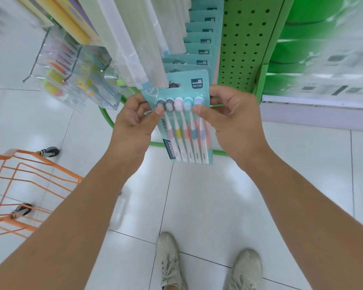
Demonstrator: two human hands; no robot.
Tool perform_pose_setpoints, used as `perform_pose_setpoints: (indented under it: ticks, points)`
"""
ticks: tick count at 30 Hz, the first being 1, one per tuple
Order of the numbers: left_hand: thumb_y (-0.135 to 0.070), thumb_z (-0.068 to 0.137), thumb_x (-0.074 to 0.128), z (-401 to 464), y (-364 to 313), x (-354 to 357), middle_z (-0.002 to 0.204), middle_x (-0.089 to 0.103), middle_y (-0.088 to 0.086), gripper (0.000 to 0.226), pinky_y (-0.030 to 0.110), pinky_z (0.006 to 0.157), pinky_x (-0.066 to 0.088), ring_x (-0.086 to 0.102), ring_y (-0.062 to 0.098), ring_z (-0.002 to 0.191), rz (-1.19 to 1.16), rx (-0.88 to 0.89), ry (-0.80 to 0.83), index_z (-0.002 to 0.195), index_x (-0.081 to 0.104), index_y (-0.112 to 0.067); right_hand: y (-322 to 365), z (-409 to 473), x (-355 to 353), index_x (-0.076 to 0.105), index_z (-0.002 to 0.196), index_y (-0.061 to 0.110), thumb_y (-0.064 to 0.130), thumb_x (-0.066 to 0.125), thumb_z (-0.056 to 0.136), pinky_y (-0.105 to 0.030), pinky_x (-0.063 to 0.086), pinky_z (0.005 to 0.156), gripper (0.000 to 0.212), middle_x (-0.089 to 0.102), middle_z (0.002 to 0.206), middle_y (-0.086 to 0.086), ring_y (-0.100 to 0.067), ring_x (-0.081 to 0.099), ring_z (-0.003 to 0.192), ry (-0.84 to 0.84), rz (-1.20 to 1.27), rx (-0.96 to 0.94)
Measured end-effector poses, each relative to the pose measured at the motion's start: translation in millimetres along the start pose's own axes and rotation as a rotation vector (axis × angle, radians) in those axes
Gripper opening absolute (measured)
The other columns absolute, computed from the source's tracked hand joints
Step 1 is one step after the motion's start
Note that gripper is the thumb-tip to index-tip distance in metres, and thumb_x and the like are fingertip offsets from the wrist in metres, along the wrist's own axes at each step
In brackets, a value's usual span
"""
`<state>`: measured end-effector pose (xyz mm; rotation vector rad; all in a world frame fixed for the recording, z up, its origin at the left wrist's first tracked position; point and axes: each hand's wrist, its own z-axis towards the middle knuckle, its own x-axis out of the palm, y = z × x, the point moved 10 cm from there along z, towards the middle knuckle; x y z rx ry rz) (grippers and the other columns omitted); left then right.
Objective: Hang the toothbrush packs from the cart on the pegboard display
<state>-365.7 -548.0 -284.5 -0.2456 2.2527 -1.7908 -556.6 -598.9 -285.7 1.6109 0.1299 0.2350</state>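
A white tiled floor fills most of the view, with two pale sneakers at the bottom edge. Above it stands the green pegboard display, its holes in regular rows. In front of the board hangs a row of teal toothbrush packs, one behind the other; about eight card tops show, though the far ones blur together. To their left hang long clear sleeves and a blurred clear pouch of coloured items. An orange wire cart sits at lower left, with two of its wheels visible.

Two bare forearms reach up from the bottom corners. Between the hands is one toothbrush pack, held just below the hanging row and in front of the board's lower edge. It is a teal card with a dark hang slot at the top, a square label reading NO.Y36 at its upper right, and a clear blister holding five brushes side by side. The heads run from two grey ones through a pink and a blue to a pale blue-white one; the handles are white with pink, yellow and blue bands.

The left hand grips the pack's left edge, thumb pressed on the leftmost grey head. The right hand grips the right edge, thumb on the rightmost head.
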Motion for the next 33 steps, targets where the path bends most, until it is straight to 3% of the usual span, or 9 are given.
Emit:
perform_pose_setpoints:
  ticks: [4, 10, 16, 23, 26, 30, 33]
  points:
    - [-0.002, 0.099, 0.056, 2, -3, 0, 0.104, 0.071, -0.003, 0.026, 0.035, 0.105, 0.049, 0.065, 0.015, 0.104, -0.017, 0.012, 0.016, 0.124, 0.054, -0.009, 4, 2, 0, 0.075, 0.109, 0.009, 0.001, 0.075, 0.086, -0.033, 0.061, 0.08, 0.025, 0.077, 0.095, -0.003, -0.013, 0.07, 0.082, -0.017, -0.007, -0.019]
    - [-0.009, 0.095, 0.063, 15, -2, -1, 0.115, 0.068, 0.011, 0.026, 0.041, 0.107, 0.048, 0.065, 0.027, 0.112, 0.01, 0.001, -0.025, 0.12, 0.06, -0.013, -1, 8, -3, 0.076, 0.102, 0.016, 0.009, 0.079, 0.084, -0.031, 0.059, 0.07, 0.02, 0.076, 0.091, 0.003, -0.014, 0.069, 0.08, -0.089, -0.085, 0.029]
    - [0.002, 0.094, 0.063, 23, -3, 2, 0.096, 0.066, 0.0, 0.023, 0.015, 0.079, 0.05, 0.067, -0.002, 0.082, 0.072, 0.063, -0.123, 0.115, 0.056, -0.005, 1, 17, -16, 0.072, 0.09, 0.011, 0.015, 0.088, 0.075, -0.035, 0.061, 0.072, 0.023, 0.073, 0.086, 0.001, -0.016, 0.069, 0.078, -0.216, -0.286, 0.038]
    - [-0.001, 0.092, 0.067, 28, -3, -6, 0.099, 0.063, -0.003, 0.024, 0.016, 0.08, 0.051, 0.067, 0.001, 0.082, 0.112, 0.105, -0.13, 0.106, 0.055, -0.016, 3, 16, -19, 0.066, 0.09, 0.016, 0.018, 0.089, 0.073, -0.02, 0.057, 0.07, 0.029, 0.071, 0.091, 0.002, -0.012, 0.068, 0.084, -0.287, -0.39, 0.025]
    - [-0.003, 0.09, 0.069, 29, 0, -7, 0.105, 0.064, 0.001, 0.027, 0.022, 0.086, 0.053, 0.067, 0.003, 0.089, 0.115, 0.113, -0.113, 0.112, 0.055, -0.011, -4, 12, -14, 0.065, 0.093, 0.017, 0.012, 0.089, 0.072, -0.031, 0.061, 0.074, 0.032, 0.07, 0.09, 0.004, -0.013, 0.069, 0.083, -0.279, -0.356, 0.053]
    - [-0.016, 0.082, 0.073, 25, 3, -8, 0.12, 0.061, 0.015, 0.045, 0.048, 0.104, 0.05, 0.063, 0.029, 0.114, 0.121, 0.099, -0.09, 0.121, 0.053, -0.008, -9, 6, -13, 0.062, 0.101, 0.018, 0.013, 0.09, 0.071, -0.034, 0.061, 0.078, 0.042, 0.069, 0.095, 0.001, -0.016, 0.07, 0.087, -0.304, -0.313, 0.092]
    - [-0.019, 0.083, 0.074, 24, 10, -9, 0.124, 0.06, 0.011, 0.048, 0.046, 0.107, 0.048, 0.061, 0.029, 0.119, 0.167, 0.063, -0.072, 0.125, 0.051, -0.014, -11, 1, -17, 0.058, 0.11, 0.02, 0.021, 0.092, 0.07, -0.033, 0.058, 0.085, 0.052, 0.066, 0.101, 0.001, -0.017, 0.068, 0.094, -0.332, -0.306, 0.124]
